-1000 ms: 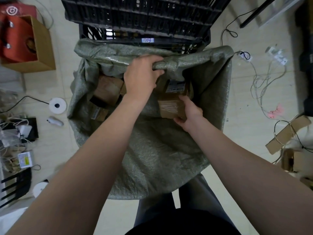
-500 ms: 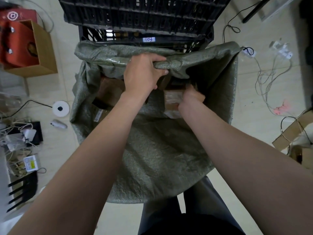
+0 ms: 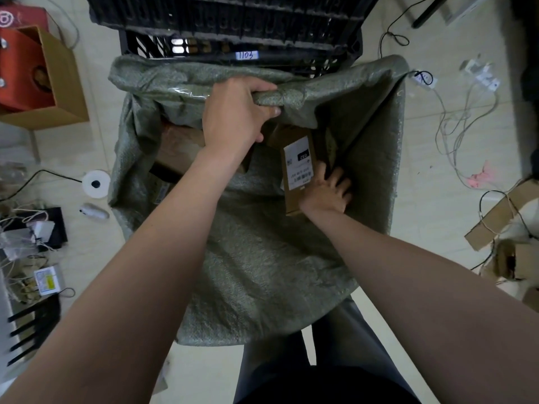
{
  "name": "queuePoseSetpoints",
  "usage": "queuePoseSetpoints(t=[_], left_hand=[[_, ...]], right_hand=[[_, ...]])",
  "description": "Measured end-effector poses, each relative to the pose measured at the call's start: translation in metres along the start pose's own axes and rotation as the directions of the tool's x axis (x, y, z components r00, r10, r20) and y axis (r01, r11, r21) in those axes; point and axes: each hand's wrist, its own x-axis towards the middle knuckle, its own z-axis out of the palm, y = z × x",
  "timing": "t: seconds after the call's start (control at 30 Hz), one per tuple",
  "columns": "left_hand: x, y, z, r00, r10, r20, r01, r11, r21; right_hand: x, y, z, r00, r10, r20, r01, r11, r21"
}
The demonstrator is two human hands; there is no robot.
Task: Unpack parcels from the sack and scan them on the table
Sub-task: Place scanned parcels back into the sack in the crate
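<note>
Parcel [image 3: 299, 170] had swung label-up at the sack's [image 3: 262, 258] three o'clock side, clasped by the right hand [image 3: 326, 193] with fingers [image 3: 339, 177] spread around it. The left hand [image 3: 236, 112] still gripped the twelve o'clock rim, so lifting out seemed next.

The sack [image 3: 262, 258] is dull grey-green with a fine woven speckle. The parcel [image 3: 293, 199] inside is brown cardboard, and its label [image 3: 299, 167] is white with a black patch. At the top of the frame the crate [image 3: 233, 21] is black lattice. The floor [image 3: 431, 205] is cream, and the carton [image 3: 65, 83] at upper left is tan.

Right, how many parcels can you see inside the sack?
3: labelled box in the right hand, brown box beside the left hand, small labelled one by the sack's left wall. Others may be hidden.
</note>
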Motion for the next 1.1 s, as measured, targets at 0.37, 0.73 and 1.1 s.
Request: queuePoseSetpoints(t=[0.37,0.73,1.1], left_hand=[[0.003,-0.004,0.003,1.000,-0.022,0.004,0.022,0.998,-0.067],[0.001,-0.005,0.005,1.000,-0.021,-0.013,0.020,0.996,-0.092],[0.003,-0.015,0.010,0.999,0.032,-0.039,-0.037,0.992,-0.119]], right_hand=[[0.032,-0.026,0.008,0.909,-0.367,0.196,0.404,0.664,-0.629],[0.047,-0.020,-0.003,0.972,-0.214,0.100,0.235,0.835,-0.497],[0.089,0.000,0.001,0.974,-0.182,0.136,0.226,0.838,-0.497]])
